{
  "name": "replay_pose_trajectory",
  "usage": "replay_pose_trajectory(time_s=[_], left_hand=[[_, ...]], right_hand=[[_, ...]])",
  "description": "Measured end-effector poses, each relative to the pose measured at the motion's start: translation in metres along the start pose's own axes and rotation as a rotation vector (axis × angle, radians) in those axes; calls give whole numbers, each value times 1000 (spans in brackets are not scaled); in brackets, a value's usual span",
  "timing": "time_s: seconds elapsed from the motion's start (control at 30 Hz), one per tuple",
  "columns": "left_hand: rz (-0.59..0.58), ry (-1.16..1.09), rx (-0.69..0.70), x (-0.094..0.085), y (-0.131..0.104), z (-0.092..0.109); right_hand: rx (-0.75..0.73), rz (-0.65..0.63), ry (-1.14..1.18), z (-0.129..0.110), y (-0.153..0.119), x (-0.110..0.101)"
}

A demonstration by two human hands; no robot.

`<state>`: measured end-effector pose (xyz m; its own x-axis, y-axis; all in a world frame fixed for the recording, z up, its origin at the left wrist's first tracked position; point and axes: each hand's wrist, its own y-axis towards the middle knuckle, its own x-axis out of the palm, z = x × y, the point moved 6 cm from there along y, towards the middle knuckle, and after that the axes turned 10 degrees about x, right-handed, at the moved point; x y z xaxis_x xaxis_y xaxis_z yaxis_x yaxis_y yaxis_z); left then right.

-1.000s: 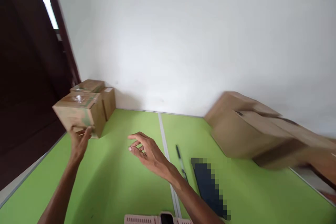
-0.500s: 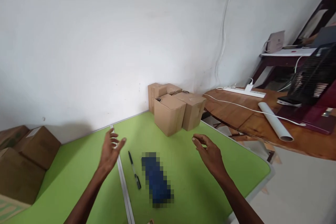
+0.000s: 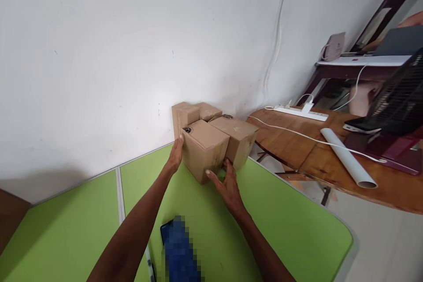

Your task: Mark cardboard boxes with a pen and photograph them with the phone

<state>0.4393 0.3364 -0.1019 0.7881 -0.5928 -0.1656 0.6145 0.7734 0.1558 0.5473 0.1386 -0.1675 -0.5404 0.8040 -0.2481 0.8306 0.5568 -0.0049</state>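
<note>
A cardboard box point(image 3: 202, 152) stands at the front of a small group on the green table point(image 3: 280, 216). My left hand point(image 3: 176, 156) lies along its left side, fingertips near the upper corner. On its right side, my right hand point(image 3: 228, 187) has the thumb at the front face and the fingers reaching toward the gap beside a second cardboard box point(image 3: 243, 136). Together my hands hold the front box between them, and it rests on the table. Behind it are a narrow box point(image 3: 185, 112) and another box point(image 3: 208, 111), both partly hidden.
A phone point(image 3: 165, 231), mostly blurred out, and a pen point(image 3: 151, 266) lie near me. Part of a brown box point(image 3: 13, 216) shows at left. On the wooden table point(image 3: 297, 154) at right are a grey pipe point(image 3: 348, 158), a power strip point(image 3: 302, 113) and a white cable point(image 3: 297, 133).
Both hands have moved forward from above the table to the sides of the front cardboard box. The view has shifted, so the phone and pen sit lower in it.
</note>
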Motion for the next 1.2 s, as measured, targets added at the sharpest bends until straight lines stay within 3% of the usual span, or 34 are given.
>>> replay_pose_trajectory(time_s=[0.13,0.27,0.33,0.4,0.5,0.63,0.77,0.9,0.97,1.07,1.2], left_hand=[[-80,1,21,1,-21,-3],[-198,57,104,-5,-63,11],[-227,92,145,-11,-80,23],[-217,120,180,-23,-92,39],[-173,137,229,-54,-109,69],[-33,257,352,-122,-157,109],[55,594,526,-186,-242,132],[83,1099,561,-221,-335,140],[116,1281,549,-225,-378,145],[164,1444,633,-211,-433,157],[280,1571,730,-186,-478,173]], right_hand=[[-9,64,-44,5,4,4],[-77,127,-134,2,-16,-14],[-58,62,-94,-8,-30,-24],[9,-93,72,-26,-42,-26],[175,-368,403,-65,-61,-13],[336,-571,658,-110,-96,18],[461,-794,651,-132,-145,54],[501,-1022,555,-146,-190,76],[538,-1142,522,-149,-213,82],[647,-1313,448,-145,-249,88],[686,-1456,318,-136,-286,92]])
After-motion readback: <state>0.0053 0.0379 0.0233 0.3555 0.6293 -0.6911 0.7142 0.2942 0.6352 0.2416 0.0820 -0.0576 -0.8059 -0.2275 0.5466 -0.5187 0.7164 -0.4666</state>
